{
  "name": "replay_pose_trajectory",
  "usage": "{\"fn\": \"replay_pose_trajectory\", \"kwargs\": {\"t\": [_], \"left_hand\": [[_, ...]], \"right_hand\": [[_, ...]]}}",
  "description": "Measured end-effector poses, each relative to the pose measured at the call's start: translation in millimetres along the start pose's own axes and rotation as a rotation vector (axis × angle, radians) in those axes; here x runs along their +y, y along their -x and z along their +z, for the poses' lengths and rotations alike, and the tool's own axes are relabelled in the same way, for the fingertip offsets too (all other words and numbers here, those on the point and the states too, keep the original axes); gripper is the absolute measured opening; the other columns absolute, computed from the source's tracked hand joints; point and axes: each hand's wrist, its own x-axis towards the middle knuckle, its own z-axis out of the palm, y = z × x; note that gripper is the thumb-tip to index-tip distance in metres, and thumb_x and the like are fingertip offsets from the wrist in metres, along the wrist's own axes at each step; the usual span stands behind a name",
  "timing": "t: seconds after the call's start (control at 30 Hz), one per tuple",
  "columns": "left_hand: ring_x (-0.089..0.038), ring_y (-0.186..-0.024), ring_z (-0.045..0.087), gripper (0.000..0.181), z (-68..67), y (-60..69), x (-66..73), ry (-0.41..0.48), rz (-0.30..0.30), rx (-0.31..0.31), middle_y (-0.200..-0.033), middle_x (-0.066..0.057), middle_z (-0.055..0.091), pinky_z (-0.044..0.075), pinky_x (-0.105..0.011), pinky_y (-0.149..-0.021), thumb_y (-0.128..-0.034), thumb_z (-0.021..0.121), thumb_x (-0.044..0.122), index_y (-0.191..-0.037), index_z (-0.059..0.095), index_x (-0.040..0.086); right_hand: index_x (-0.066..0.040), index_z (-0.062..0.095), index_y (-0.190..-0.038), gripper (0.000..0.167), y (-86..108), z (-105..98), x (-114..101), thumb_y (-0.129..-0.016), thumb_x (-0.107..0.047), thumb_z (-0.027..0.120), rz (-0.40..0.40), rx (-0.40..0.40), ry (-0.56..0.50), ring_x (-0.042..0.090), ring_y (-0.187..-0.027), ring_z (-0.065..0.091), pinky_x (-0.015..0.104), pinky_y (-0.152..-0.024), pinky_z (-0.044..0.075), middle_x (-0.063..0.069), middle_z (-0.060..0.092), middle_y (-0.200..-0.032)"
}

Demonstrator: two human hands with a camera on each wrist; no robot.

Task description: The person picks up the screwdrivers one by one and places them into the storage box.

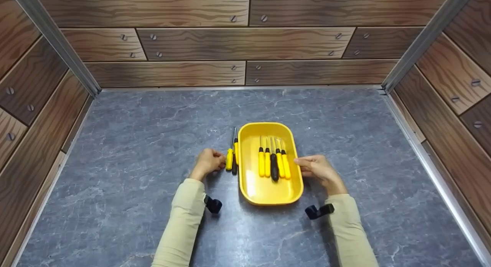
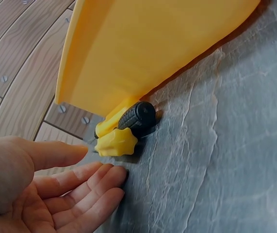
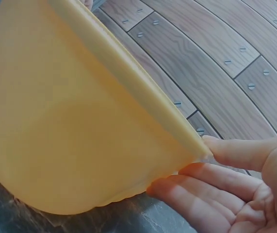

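Your right hand (image 1: 319,168) pinches tray (image 1: 268,193) at three o'clock; left hand (image 1: 208,162) parted beside screwdrivers (image 1: 229,159), tray's nine. Tray likely light, stiff: grip rim.

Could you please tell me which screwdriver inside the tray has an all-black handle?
The middle screwdriver of five; the two on each side have mostly yellow handles.
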Motion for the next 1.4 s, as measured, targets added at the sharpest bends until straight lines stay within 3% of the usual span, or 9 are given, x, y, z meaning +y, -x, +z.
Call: {"fn": "replay_pose_trajectory", "kwargs": {"t": [0.4,0.6,0.83,1.07,1.4], "left_hand": [[-0.007,-0.060,0.060,0.021,2.7,-0.4,2.7,-0.040,0.020,-0.004,-0.086,-0.016,0.074,0.057,-0.019,-0.056,-0.0888,0.063,0.012,-0.100,0.072,-0.004],[-0.005,-0.056,0.057,0.022,4.6,-2.8,5.0,-0.105,0.049,0.002,-0.085,-0.016,0.075,0.054,-0.016,-0.053,-0.0873,0.066,0.014,-0.100,0.073,-0.003],[-0.004,-0.055,0.055,0.023,5.2,-3.5,8.4,-0.154,0.015,0.018,-0.090,-0.015,0.075,0.051,-0.013,-0.051,-0.0853,0.071,0.019,-0.099,0.074,0.001],[-0.009,-0.059,0.051,0.027,7.3,-4.8,8.5,-0.218,0.007,0.076,-0.074,-0.004,0.071,0.039,-0.013,-0.051,-0.0811,0.077,0.029,-0.086,0.076,0.003],[-0.008,-0.055,0.049,0.029,7.3,-7.4,8.4,-0.219,-0.027,0.064,-0.063,0.005,0.058,0.039,-0.013,-0.049,-0.0778,0.080,0.032,-0.084,0.076,0.004]], "right_hand": [[0.017,0.049,-0.128,0.051,0.0,0.4,1.6,-0.092,-0.016,0.065,0.022,-0.001,-0.041,0.006,-0.078,0.070,0.024,-0.078,0.063,-0.004,0.075,-0.087],[0.016,0.050,-0.127,0.050,-0.9,-0.4,3.2,-0.092,-0.016,0.065,0.027,0.011,-0.039,0.006,-0.079,0.070,0.025,-0.079,0.063,-0.003,0.075,-0.089],[0.017,0.048,-0.128,0.052,-0.5,-0.3,2.9,-0.091,-0.016,0.066,0.029,0.012,-0.056,0.007,-0.079,0.071,0.026,-0.079,0.063,-0.003,0.075,-0.088],[0.018,0.048,-0.129,0.053,-0.4,1.4,3.7,-0.092,-0.015,0.065,0.027,0.008,-0.074,0.007,-0.080,0.071,0.025,-0.077,0.063,0.001,0.076,-0.090],[0.018,0.047,-0.129,0.053,0.5,2.2,2.4,-0.091,-0.015,0.065,0.023,0.020,-0.079,0.006,-0.078,0.070,0.024,-0.075,0.063,-0.003,0.075,-0.086]]}}
